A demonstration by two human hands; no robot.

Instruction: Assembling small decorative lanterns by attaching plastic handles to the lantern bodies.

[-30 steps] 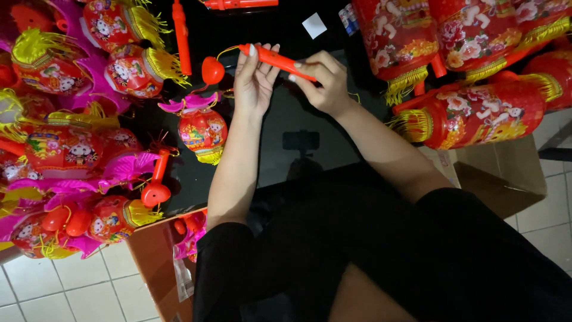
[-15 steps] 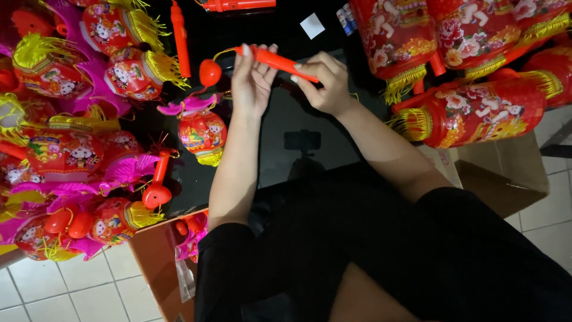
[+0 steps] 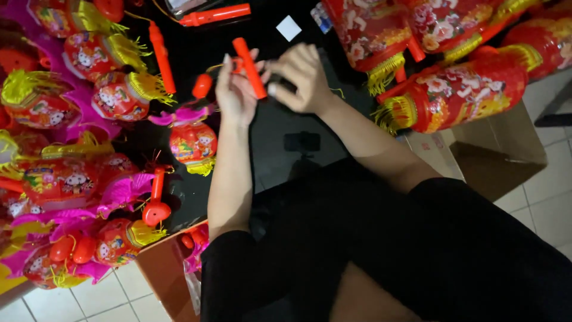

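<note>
Over a black table top (image 3: 280, 128), both my hands grip a red plastic stick handle (image 3: 249, 68). My left hand (image 3: 233, 92) holds its near part, fingers curled up around it. My right hand (image 3: 302, 77) pinches it from the right. A thin wire runs from the stick to a small red bulb piece (image 3: 202, 86) hanging at the left. A small round red lantern with pink and yellow fringe (image 3: 192, 142) lies just below my left hand.
Several small red and pink lanterns (image 3: 65, 143) are heaped at the left, with loose red stick handles (image 3: 162, 56) among them. Big red cylindrical lanterns with gold tassels (image 3: 459, 89) lie at the right above an open cardboard box (image 3: 476, 155). White floor tiles show below.
The stick handle has swung from lying sideways to nearly upright between my hands, and my right hand has moved in closer to the left.
</note>
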